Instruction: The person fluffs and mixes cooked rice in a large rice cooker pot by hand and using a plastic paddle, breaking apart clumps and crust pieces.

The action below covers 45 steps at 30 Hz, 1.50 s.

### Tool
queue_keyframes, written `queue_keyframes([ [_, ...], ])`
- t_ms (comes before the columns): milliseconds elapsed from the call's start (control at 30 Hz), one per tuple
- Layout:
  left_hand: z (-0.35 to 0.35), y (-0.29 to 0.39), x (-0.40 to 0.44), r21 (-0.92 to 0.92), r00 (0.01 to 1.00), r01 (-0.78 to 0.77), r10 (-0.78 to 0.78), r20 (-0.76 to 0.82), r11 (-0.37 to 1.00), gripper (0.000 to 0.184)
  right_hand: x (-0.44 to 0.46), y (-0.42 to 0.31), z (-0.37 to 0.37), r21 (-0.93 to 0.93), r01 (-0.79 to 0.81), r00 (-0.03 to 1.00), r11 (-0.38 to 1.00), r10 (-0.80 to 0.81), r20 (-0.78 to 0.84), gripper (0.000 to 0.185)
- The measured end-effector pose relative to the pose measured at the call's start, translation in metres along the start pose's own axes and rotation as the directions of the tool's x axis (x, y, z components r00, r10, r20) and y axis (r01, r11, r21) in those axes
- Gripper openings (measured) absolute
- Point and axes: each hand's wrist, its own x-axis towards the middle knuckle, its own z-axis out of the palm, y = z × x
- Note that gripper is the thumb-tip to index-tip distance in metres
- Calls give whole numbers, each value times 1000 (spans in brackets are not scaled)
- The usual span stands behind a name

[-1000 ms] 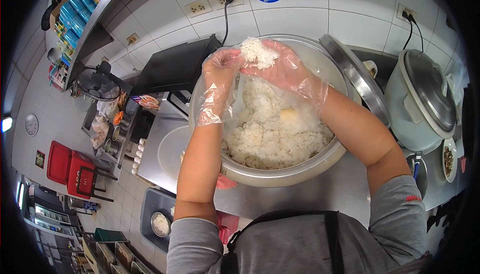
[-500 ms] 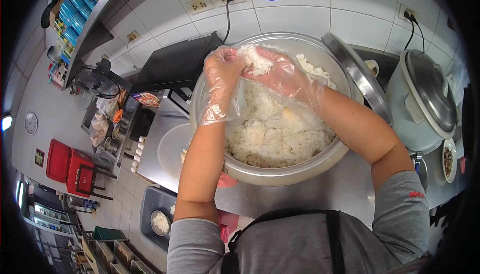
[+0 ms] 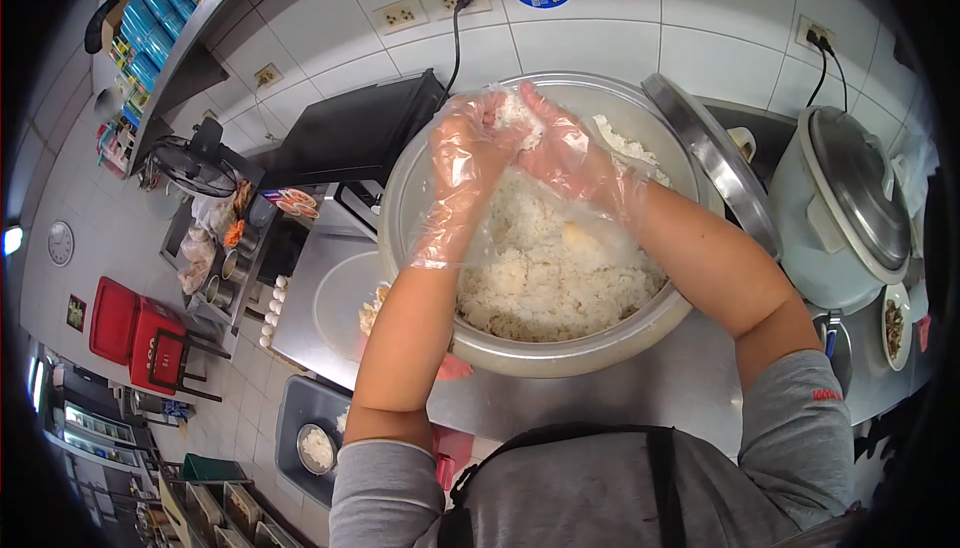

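Both hands wear clear plastic gloves and meet above the far side of a large round metal pot (image 3: 545, 356). Cooked rice (image 3: 550, 288) fills much of the pot. My left hand (image 3: 468, 143) curls around one side of a clump of rice (image 3: 517, 118). From the other side, my right hand (image 3: 570, 158) cups the same clump, its fingers bent toward the left. Part of the clump is hidden behind the fingers and the shiny plastic. More rice clings to the pot's far right wall.
A metal lid (image 3: 715, 163) leans at the pot's right, beside a large rice cooker (image 3: 845, 208). A black appliance (image 3: 350, 133) stands behind on the left. Eggs (image 3: 274, 313) line the counter's left edge. A grey tub (image 3: 305, 448) with a bowl of rice (image 3: 317, 448) sits lower left.
My left hand has shifted right and slightly down, closer to my right hand. Both hands now close more tightly around the rice clump, so less of it shows.
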Motion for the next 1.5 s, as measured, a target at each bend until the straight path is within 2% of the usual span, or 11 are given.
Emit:
queue_keyframes([
  [367, 1, -4, 5, 47, 999, 20, -19, -30, 999, 17, -9, 2, 12, -147, -30, 992, 989, 11, -129, 57],
  [600, -13, -75, 20, -365, 945, 133, -229, -235, 922, 7, 12, -1, -14, 120, 16, 996, 993, -6, -87, 57],
  [700, -34, -80, 10, -148, 940, 338, -341, 9, 929, 9, 5, -7, -1, 34, 74, 973, 997, -64, -222, 60],
  [933, -9, -30, 4, -699, 740, 666, -345, 577, 261, 73, 7, -6, -4, -116, 27, 973, 993, -52, -225, 62],
  [1033, -4, -5, -1, -745, 770, 633, -272, 578, 208, 87, -10, -4, 27, -626, -27, 961, 780, -153, -232, 72],
  [1100, -4, -5, -3, -741, 759, 651, -122, 639, 167, 101, 19, 12, -21, -990, 67, 879, 121, -477, 1, 95],
  [1167, -5, 15, -11, -734, 746, 661, -242, 621, 155, 91, 22, 15, -25, -851, -120, 780, -512, -578, 238, 109],
  [1267, -12, 23, -21, -746, 732, 657, -326, 598, 107, 62, 6, 2, -1, -879, -99, 844, -466, -508, 174, 123],
  [1367, -42, 5, -29, -794, 706, 608, -471, 529, 19, 45, -8, -2, 8, -942, 164, 896, -295, -356, 267, 132],
  [1467, -92, -41, -47, -929, 806, 370, -496, 322, -2, 24, -17, -5, 16, -934, 316, 874, -169, -330, 355, 132],
  [1500, -115, -52, -57, -920, 808, 353, -551, 209, 168, 29, -17, -10, 19, -947, 308, 879, -88, -355, 318, 127],
])
